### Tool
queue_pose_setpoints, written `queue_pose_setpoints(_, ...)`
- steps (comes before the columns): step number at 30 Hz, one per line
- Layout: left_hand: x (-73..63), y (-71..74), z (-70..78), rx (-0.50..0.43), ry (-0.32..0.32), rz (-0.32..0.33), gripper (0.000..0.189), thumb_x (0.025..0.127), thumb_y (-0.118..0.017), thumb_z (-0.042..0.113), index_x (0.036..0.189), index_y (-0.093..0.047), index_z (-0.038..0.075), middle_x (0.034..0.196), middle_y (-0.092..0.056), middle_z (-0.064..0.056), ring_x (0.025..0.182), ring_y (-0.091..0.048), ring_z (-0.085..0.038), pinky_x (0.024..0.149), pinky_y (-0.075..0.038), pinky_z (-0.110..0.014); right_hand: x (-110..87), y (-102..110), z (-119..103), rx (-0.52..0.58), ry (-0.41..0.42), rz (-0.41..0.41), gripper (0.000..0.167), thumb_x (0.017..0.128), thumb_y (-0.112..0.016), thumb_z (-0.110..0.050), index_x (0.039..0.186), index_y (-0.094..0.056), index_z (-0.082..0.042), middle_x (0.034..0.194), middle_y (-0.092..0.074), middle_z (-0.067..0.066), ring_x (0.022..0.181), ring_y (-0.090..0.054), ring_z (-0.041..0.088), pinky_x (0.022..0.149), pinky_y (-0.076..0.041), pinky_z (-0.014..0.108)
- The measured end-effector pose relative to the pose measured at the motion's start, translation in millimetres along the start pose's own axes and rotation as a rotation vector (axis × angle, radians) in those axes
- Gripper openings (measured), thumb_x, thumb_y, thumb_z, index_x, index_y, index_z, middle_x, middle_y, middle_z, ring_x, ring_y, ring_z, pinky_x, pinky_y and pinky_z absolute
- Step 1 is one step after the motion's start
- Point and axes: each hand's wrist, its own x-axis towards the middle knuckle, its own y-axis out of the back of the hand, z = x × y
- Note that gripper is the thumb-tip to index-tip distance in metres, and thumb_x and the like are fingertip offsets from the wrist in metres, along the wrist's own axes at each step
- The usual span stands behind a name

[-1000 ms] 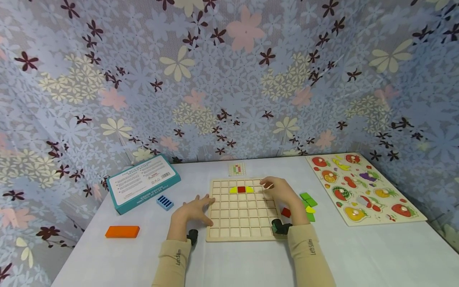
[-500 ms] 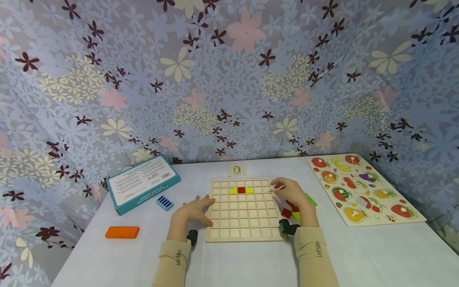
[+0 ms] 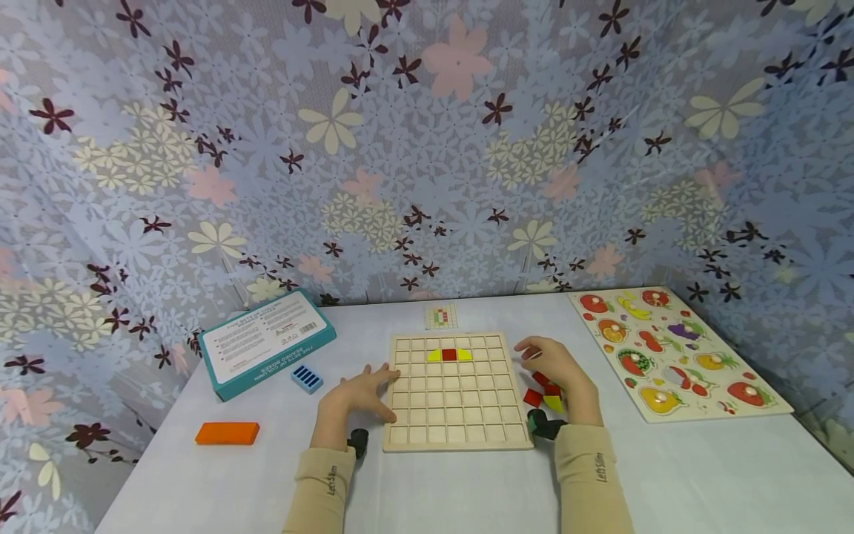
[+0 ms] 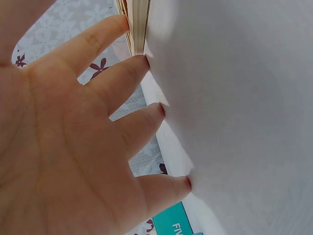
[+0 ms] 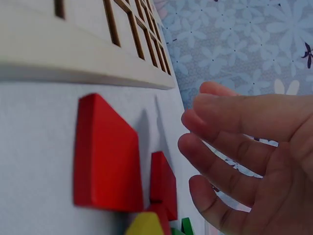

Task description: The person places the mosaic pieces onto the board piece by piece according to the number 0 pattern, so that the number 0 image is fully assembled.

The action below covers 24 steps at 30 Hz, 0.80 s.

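Note:
A wooden grid board lies in the middle of the table. In its upper part, a red square tile sits between two yellow pieces. My left hand rests at the board's left edge with fingers spread. In the left wrist view, its index fingertip is at the board's side and the other fingertips touch the tabletop. My right hand hovers just off the board's right edge, fingers loosely bent and holding nothing. Below it lie loose red tiles, a yellow piece and green pieces, partly hidden by the hand in the head view.
A small pattern card lies behind the board. At left are a teal box, a blue slotted block and an orange block. A fruit puzzle board lies at right, and a floral curtain hangs behind.
My right hand has moved right, from over the board's upper right corner to beside the loose tiles. The left hand and the pieces on the board have stayed put.

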Motion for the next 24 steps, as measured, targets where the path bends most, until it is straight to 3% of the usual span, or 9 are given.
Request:
queue_pose_setpoints(13, -0.2, 0.6, 0.2, -0.004, -0.006, -0.001, 0.082, 0.066, -0.081, 0.027, 0.139, -0.044, 0.019, 0.151, -0.026, -0.007, 0.14, -0.011, -0.035, 0.103, -0.001, -0.07, -6.5, 7.2, 0.5, -0.068, -0.142, -0.044, 0.04, 0.072, -0.063, 0.006, 0.111, -0.059, -0.001, 0.107, -0.057, 0.021, 0.082, -0.054, 0.027, 0.071, -0.052, 0.036)
queue_pose_setpoints(18, -0.4, 0.2, -0.3, -0.004, -0.005, -0.001, 0.082, 0.066, -0.081, 0.027, 0.139, -0.043, 0.02, 0.151, -0.026, -0.006, 0.14, -0.011, -0.035, 0.104, -0.002, -0.069, -6.8, 5.5, 1.8, -0.071, -0.165, -0.057, 0.044, 0.069, -0.061, 0.011, 0.112, -0.058, 0.0, 0.104, -0.056, 0.02, 0.074, -0.053, 0.024, 0.062, -0.05, 0.029)
queue_pose_setpoints(24, -1.1, 0.6, -0.5, -0.002, -0.007, 0.0, 0.082, 0.066, -0.081, 0.027, 0.139, -0.044, 0.019, 0.151, -0.026, -0.007, 0.14, -0.011, -0.035, 0.103, -0.002, -0.07, -5.4, 2.6, 1.0, -0.092, -0.154, -0.046, 0.049, 0.067, -0.06, 0.013, 0.113, -0.058, -0.003, 0.105, -0.054, 0.019, 0.076, -0.051, 0.025, 0.058, -0.048, 0.028)
